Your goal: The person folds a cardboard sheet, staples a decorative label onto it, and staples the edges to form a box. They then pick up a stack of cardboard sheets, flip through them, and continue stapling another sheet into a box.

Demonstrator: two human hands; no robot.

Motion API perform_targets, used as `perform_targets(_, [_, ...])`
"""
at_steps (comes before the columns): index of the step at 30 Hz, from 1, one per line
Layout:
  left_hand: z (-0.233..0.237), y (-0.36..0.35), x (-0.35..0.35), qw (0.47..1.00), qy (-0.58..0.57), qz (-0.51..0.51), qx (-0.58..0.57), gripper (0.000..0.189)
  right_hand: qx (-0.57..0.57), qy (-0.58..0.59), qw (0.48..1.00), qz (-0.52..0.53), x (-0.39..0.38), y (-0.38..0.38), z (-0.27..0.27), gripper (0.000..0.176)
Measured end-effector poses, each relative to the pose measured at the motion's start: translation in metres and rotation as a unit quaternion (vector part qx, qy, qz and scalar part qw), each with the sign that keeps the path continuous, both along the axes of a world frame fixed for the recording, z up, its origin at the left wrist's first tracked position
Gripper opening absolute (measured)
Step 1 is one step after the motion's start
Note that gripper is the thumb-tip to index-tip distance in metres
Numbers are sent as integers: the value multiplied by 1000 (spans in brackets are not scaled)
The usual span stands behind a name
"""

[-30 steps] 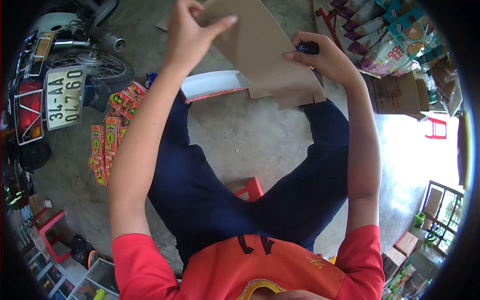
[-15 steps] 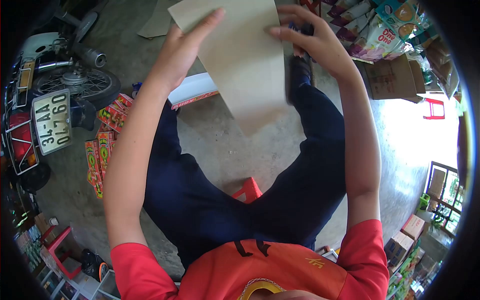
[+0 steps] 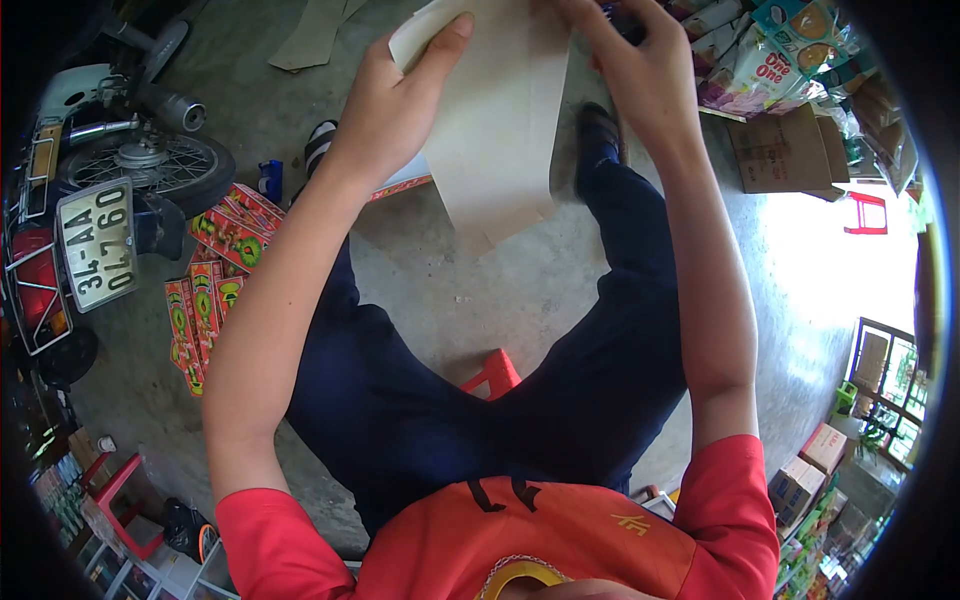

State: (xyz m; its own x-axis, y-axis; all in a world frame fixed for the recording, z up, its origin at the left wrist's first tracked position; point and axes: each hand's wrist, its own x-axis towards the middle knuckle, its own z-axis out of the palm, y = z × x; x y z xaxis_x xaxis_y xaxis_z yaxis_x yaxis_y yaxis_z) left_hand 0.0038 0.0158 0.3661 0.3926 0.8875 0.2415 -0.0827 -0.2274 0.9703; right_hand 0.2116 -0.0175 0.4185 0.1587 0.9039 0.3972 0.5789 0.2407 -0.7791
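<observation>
I sit on a red stool (image 3: 493, 372) and hold a flat brown cardboard sheet (image 3: 495, 130) upright in front of me. My left hand (image 3: 395, 100) grips its left edge, thumb on the near face. My right hand (image 3: 640, 70) grips the sheet's upper right edge and also has a small dark object in it, mostly hidden by the fingers. A white box with a red printed side (image 3: 405, 180) lies on the concrete floor behind the sheet, largely hidden.
Several red and yellow printed flat boxes (image 3: 215, 275) lie on the floor at left, beside a motorbike's rear wheel (image 3: 150, 160) and number plate (image 3: 95, 245). Snack bags (image 3: 765, 60) and a cardboard carton (image 3: 780, 150) stand at upper right. Cardboard scraps (image 3: 315, 30) lie farther off.
The cardboard sheet has turned from a wide slanted piece to a narrow upright one and risen toward the top of view. Both hands moved up with it and closer together.
</observation>
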Motion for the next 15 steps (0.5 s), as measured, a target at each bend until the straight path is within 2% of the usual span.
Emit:
perform_targets(1, [2, -1, 0, 1000, 7, -8, 7, 42, -61, 44, 996, -44, -11, -11, 17, 36])
perform_targets(4, [6, -3, 0, 995, 43, -31, -81, 42, -8, -2, 998, -64, -5, -3, 7, 37])
perform_targets(7, [11, -9, 5, 996, -49, -48, -53, 46, -50, 57, 994, -84, -11, -6, 14, 38])
perform_targets(10, [24, -18, 8, 992, -95, -52, -66, 51, 51, -31, 995, -83, -6, -1, 1, 39])
perform_targets(15, [12, -17, 17, 998, -61, -32, 12, 54, 84, -100, 986, -101, -8, -1, -1, 33])
